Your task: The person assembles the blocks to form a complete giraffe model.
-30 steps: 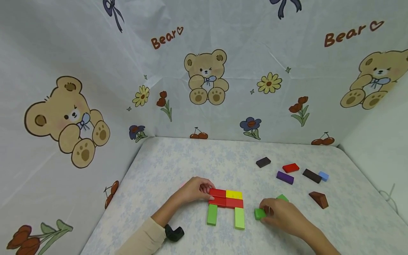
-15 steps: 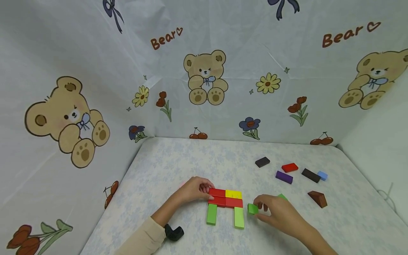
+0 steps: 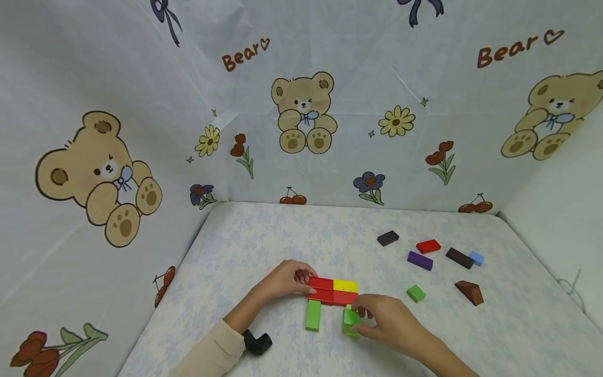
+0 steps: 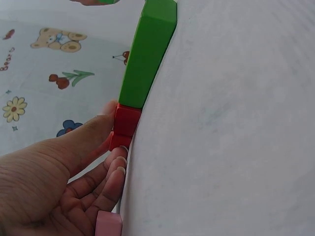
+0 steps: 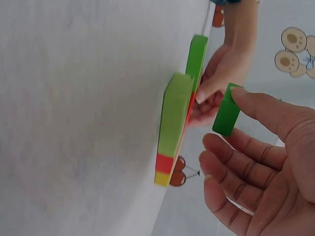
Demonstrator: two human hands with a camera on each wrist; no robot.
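Observation:
On the table several red blocks [image 3: 346, 298] and a yellow block [image 3: 345, 285] lie side by side in two rows. Below them a green block [image 3: 313, 315] extends toward the front at the left, and a light green block [image 5: 173, 115] does so at the right. My left hand [image 3: 285, 279] pinches the left end of the red rows between thumb and fingers. Between thumb and fingertip, my right hand [image 3: 393, 323] holds a small green block [image 5: 227, 114] above the light green block, overlapping it in the head view.
Right of the arrangement lies another small green block [image 3: 416, 293]. Farther off are a brown wedge [image 3: 470, 292], a purple block [image 3: 420, 260], a red block [image 3: 428, 246], dark blocks [image 3: 388, 238] and a blue block [image 3: 477, 258]. A pink block [image 4: 108, 223] sits by my left fingers.
My right hand has carried the small green block leftward, from beside the arrangement to over the light green block. The other small green block is now uncovered. My left hand stays put.

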